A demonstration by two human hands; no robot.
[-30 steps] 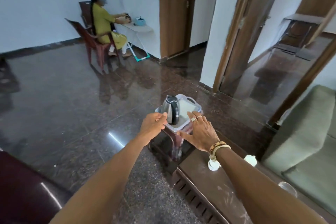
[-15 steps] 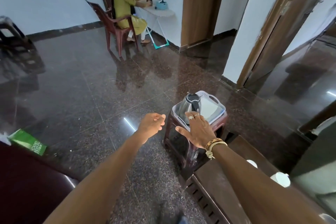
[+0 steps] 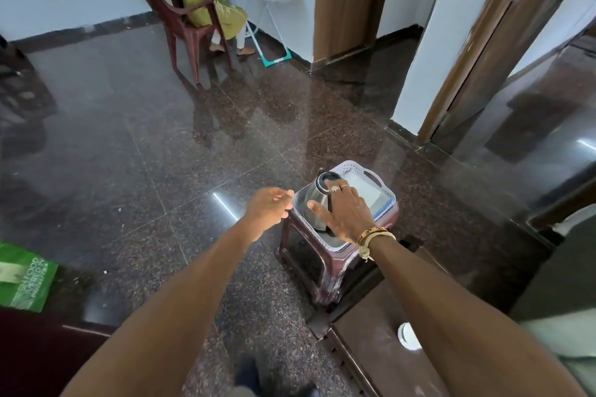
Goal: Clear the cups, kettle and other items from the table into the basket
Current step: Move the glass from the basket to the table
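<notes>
A steel kettle (image 3: 314, 200) with a black lid stands upright in the white plastic basket (image 3: 385, 185), which sits on a dark red plastic stool (image 3: 303, 255). My right hand (image 3: 343, 213) lies over the kettle's handle side, fingers spread and fairly straight, thumb against the steel body. My left hand (image 3: 267, 207) hovers at the basket's left rim, fingers loosely curled, holding nothing. A white cup (image 3: 409, 335) stands on the dark brown table (image 3: 371, 351) at the lower right, partly hidden by my right forearm.
A green bag (image 3: 25, 280) lies on the polished granite floor at left. A person sits on a maroon chair (image 3: 180, 19) at a small white table far back. A grey-green sofa (image 3: 567, 267) borders the right edge. Doorways open at the back right.
The view has tilted down and come closer to the stool. My right hand has slid from the basket's front onto the kettle. My left hand stays by the left rim.
</notes>
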